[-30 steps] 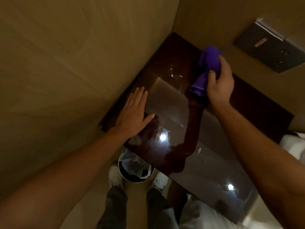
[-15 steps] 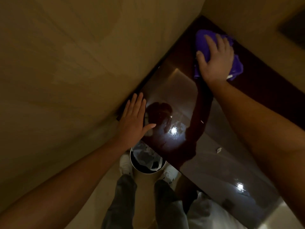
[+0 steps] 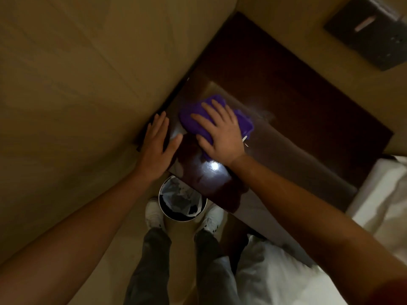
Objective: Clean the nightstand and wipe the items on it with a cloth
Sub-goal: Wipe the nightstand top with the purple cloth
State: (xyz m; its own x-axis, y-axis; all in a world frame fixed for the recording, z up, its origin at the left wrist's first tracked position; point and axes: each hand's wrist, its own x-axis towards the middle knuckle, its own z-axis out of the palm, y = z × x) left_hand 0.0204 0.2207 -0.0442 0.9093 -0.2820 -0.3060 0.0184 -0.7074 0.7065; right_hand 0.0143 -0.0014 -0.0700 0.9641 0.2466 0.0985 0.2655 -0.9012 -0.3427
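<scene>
The nightstand (image 3: pixel 286 89) has a dark, glossy top wedged into a corner between two tan walls. A purple cloth (image 3: pixel 193 119) lies flat on its near left part. My right hand (image 3: pixel 220 133) presses on the cloth with fingers spread and straight. My left hand (image 3: pixel 157 146) rests flat on the nightstand's left front corner, fingers straight, a little left of the cloth. A few small white crumbs (image 3: pixel 245 140) lie by the cloth's right edge. No other items show on the top.
A round metal bin (image 3: pixel 182 200) with a liner stands on the floor under the nightstand's front corner, between my white shoes (image 3: pixel 154 214). White bedding (image 3: pixel 381 205) lies to the right. A dark switch panel (image 3: pixel 372 29) is on the far wall.
My right hand has dragged the cloth from the far corner toward the near left corner, close to my left hand. The left hand has stayed flat on the corner.
</scene>
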